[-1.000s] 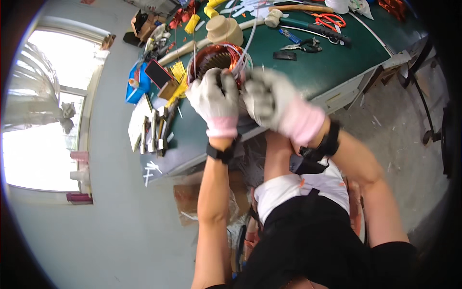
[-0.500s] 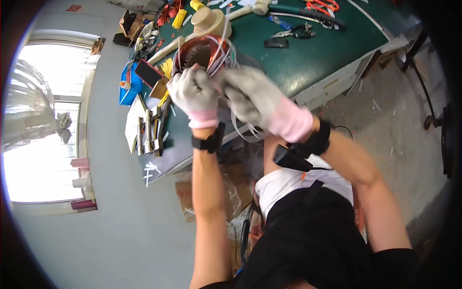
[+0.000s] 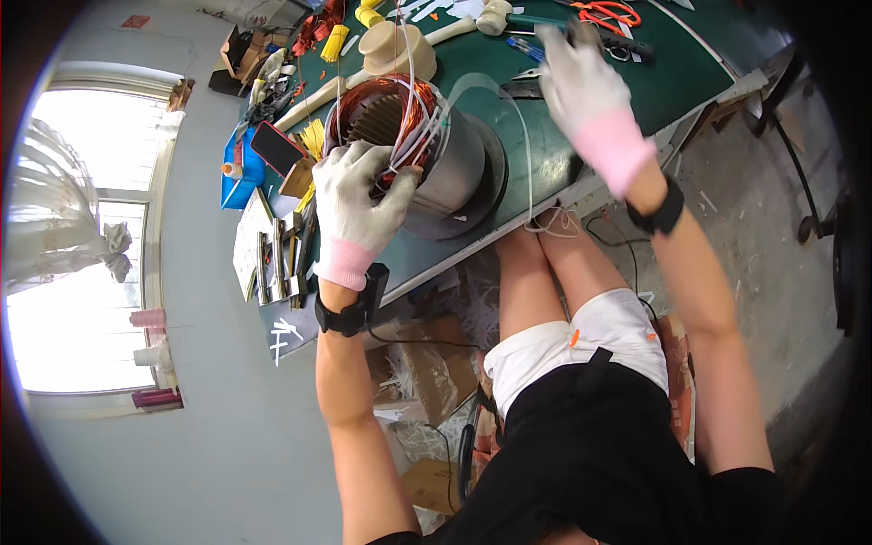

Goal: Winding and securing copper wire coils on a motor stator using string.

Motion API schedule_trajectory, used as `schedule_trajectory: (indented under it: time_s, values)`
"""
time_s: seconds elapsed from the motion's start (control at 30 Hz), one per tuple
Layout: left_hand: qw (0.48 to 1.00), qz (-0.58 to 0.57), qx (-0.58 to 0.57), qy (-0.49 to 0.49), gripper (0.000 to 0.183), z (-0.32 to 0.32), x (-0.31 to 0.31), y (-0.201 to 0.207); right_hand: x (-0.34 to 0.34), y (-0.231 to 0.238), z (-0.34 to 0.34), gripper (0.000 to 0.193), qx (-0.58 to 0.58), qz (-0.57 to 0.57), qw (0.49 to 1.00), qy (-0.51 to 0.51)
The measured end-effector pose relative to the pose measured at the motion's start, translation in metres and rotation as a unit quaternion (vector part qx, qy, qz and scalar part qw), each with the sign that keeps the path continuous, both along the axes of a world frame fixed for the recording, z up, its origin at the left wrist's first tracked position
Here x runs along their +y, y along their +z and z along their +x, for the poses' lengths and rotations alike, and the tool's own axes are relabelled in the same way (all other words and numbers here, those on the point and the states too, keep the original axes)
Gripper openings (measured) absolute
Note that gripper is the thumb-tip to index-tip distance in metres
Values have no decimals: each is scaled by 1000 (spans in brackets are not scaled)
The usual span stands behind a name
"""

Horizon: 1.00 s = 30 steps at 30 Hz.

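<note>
A motor stator (image 3: 459,168), a grey metal cylinder with copper winding (image 3: 421,107) round its slotted bore, stands at the table's near edge. White sleeved leads and a thin white cord (image 3: 530,154) come off it; the cord arcs right and hangs down over the edge. My left hand (image 3: 359,200), in a pink-cuffed white glove, is closed on the near rim of the winding, thumb and fingers beside a white tie. My right hand (image 3: 586,86), gloved alike, is raised over the tools at the right. Its fingertips are blurred, with something dark by them.
A cream plastic former (image 3: 395,50) and a mallet (image 3: 495,16) lie behind the stator on the green table (image 3: 554,168). Orange-handled scissors (image 3: 610,16) are at the far right. To the left are a phone (image 3: 277,148), a blue bin (image 3: 243,177) and metal strips (image 3: 280,263).
My right hand has left the stator and moved right and away to the tools. My left hand has shifted slightly nearer me, staying at the winding. The stator is now more exposed.
</note>
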State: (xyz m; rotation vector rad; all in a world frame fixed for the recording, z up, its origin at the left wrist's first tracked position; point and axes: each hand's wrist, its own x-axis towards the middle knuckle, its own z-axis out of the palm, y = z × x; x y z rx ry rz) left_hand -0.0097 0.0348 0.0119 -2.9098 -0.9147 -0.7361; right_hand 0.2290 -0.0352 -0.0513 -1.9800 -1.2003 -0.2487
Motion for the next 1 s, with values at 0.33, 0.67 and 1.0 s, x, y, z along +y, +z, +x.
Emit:
schedule_trajectory:
  time_s: [0.33, 0.67, 1.0]
  values:
    - [1000, -26, 2, -15, 28, 12, 1, 5, -10, -10, -88, 33, 96, 172, 947, 254]
    - [982, 113, 130, 76, 60, 2, -1, 8, -60, -23, -71, 21, 637, -82, 595, 483]
    - [933, 333, -19, 139, 92, 1, -6, -28, 25, 42, -110, 29, 119, 229, 872, 416]
